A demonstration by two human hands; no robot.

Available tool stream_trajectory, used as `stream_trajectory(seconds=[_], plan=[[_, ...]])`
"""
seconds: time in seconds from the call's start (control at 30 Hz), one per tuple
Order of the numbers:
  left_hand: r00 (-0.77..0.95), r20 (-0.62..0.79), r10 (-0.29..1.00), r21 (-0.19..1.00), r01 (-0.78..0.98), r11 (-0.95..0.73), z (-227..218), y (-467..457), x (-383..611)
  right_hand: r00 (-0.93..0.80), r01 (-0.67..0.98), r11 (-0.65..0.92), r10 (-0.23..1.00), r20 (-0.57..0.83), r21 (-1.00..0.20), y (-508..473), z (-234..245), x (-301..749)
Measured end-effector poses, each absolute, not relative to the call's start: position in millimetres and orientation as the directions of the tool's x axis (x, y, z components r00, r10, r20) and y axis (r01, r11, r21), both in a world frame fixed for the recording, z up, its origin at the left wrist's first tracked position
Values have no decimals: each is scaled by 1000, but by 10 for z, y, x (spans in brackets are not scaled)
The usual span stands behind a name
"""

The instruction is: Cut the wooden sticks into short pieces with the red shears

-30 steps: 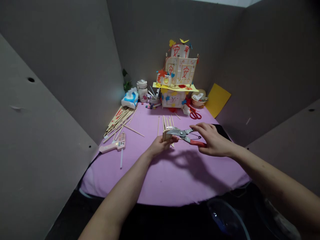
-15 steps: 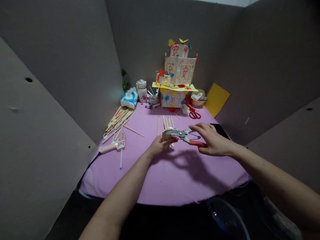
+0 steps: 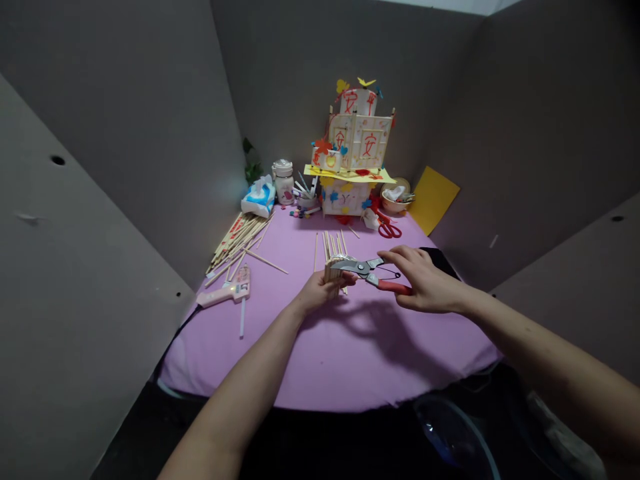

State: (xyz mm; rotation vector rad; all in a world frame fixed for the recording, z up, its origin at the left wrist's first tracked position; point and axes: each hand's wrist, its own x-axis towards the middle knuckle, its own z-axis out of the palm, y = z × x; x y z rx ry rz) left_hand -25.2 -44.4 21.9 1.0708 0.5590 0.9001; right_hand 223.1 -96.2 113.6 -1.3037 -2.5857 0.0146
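Observation:
My left hand (image 3: 320,291) is closed around a small upright piece made of wooden sticks (image 3: 330,269), just above the table. In my right hand (image 3: 419,279) is a pair of pruning shears (image 3: 369,268) with red-covered handles, held spread apart. Their grey blades reach the top of the stick piece; whether they touch a stick cannot be made out. Behind and under my left hand several loose sticks (image 3: 343,244) lie side by side on the pink cloth. The lower part of the held piece is hidden by my fingers.
A paper-and-stick lantern-like model (image 3: 361,141) stands at the back. To the left are a stick pile (image 3: 245,237), a pink glue gun (image 3: 230,291), a tissue pack (image 3: 259,196) and a white jar (image 3: 283,183). Red scissors (image 3: 390,230), a bowl (image 3: 396,203) and yellow card (image 3: 434,200) sit at right.

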Motion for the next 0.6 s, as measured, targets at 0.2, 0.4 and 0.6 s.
stream_trajectory(seconds=[0.2,0.4,0.6], plan=[[541,14,841,914,-348,209,225,-454,-257,-569,790,600,794,215,-125,-972,1145,2233],[535,4,845,919,-336,208,231,-451,-253,-566,800,591,801,193,-108,-985,1172,2212],[540,51,840,927,-339,161,179,-404,-233,-564,806,581,812,150,-113,-968,1242,2217]])
